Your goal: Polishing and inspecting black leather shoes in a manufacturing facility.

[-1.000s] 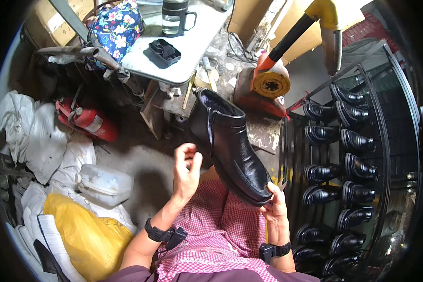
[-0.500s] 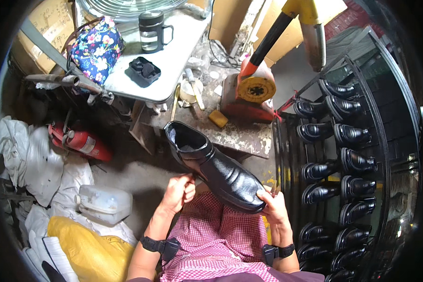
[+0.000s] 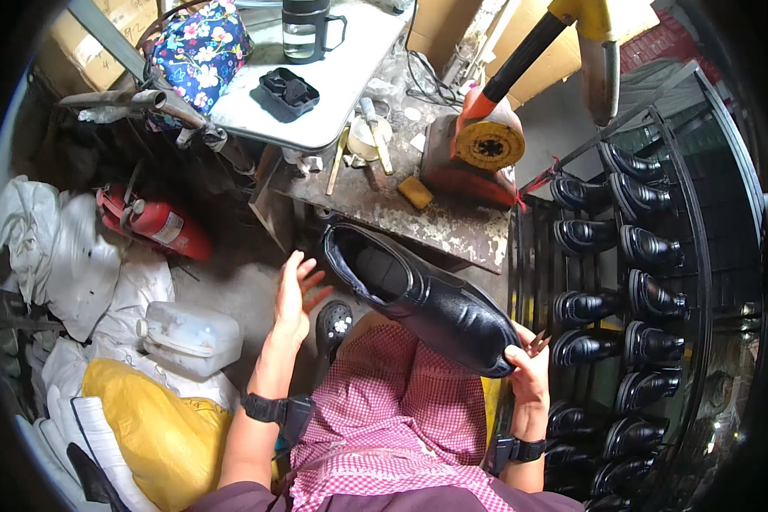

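- Black leather shoe is held above a pink checked apron, toe toward the person, opening turned up and away toward the workbench.
- Right hand is closed around the toe of the shoe; a thin tool is seen between its fingers, kind not discernible.
- Left hand is open, fingers spread, just beside the heel end and not touching it.
- Rows of finished black shoes are seen on a dark metal rack to the right.
- Red fire extinguisher is lying on the floor at left, near white sacks and a translucent plastic jug.
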Tool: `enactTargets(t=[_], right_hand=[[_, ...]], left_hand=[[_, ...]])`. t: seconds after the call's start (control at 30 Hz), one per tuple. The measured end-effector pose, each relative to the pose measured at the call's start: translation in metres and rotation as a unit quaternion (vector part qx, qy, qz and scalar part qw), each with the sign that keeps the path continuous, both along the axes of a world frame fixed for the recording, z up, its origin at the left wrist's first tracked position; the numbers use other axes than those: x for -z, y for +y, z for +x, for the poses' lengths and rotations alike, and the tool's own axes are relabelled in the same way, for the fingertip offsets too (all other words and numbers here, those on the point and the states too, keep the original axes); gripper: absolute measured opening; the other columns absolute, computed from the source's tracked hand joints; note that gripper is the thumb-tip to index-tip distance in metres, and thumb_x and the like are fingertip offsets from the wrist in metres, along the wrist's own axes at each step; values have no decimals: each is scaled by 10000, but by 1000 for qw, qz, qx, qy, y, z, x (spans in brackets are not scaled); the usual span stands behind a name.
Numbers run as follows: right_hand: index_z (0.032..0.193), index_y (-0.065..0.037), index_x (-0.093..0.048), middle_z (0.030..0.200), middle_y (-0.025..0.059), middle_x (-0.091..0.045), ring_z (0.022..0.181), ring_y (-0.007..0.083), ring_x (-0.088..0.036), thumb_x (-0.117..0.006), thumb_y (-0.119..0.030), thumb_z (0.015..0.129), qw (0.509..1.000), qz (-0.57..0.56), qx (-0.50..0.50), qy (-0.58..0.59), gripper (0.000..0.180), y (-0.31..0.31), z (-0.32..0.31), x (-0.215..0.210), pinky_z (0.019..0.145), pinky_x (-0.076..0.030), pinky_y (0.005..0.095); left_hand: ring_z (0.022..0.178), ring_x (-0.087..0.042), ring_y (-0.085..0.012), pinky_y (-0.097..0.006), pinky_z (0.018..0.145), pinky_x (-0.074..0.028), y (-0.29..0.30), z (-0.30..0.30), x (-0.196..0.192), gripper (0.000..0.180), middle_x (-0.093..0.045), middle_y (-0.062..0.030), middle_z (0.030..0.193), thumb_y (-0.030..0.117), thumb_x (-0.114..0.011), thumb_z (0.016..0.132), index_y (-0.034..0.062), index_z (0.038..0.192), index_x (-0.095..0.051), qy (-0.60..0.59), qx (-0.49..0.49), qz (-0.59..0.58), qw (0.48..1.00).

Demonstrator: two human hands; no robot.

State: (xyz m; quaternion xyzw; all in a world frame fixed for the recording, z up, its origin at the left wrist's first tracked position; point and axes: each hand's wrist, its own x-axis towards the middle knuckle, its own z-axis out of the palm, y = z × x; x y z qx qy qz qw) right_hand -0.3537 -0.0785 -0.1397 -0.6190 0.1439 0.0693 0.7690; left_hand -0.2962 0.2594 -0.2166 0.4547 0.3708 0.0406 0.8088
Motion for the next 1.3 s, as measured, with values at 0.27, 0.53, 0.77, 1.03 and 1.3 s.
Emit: enactTargets(t=[0.27,0.53,0.77,1.03,1.3], right_hand=[[1283,53,-371,1182,116,-513,1059,162,-511,-767,-32,613,983,-114,-143,-29,782,-10,1,-27,931,-383,272],[1287,37,-373,1159,123,-533,1039,165,-527,-801,-36,580,958,-226,-163,-71,829,-3,-8,-29,912,-406,282],[1125,95,-519,1028,140,-611,910,195,-601,-691,-75,664,998,-35,45,-26,520,-11,-29,7,856,-451,293],[1123,30,-512,1022,128,-599,953,209,-586,-583,-171,796,988,57,140,-25,390,-30,-56,32,854,-475,333],[1220,-8,-453,1213,130,-514,1121,259,-490,-545,-292,817,985,111,131,8,502,-79,-47,58,984,-368,400]], left_hand=[[959,-573,-211,-334,888,-435,-24,-3,-20,462,-584,-124,1083,364,-380,900,-9,1140,-511,-250,191,-330,890],[1063,-520,-219,-346,924,-413,-30,-5,-40,383,-538,-115,1169,235,-347,929,-10,1202,-458,-321,220,-368,845],[1164,-435,-222,-427,923,-406,-29,-40,23,462,-512,-81,1210,351,-396,900,48,1248,-433,-83,207,-148,964],[692,-575,-192,-338,586,-459,-19,-156,197,344,-630,-107,891,272,-514,841,-22,979,-626,216,657,118,713],[982,-498,-109,-266,855,-380,6,-339,346,301,-567,-9,1125,138,-395,901,14,1131,-546,121,644,-202,728]])
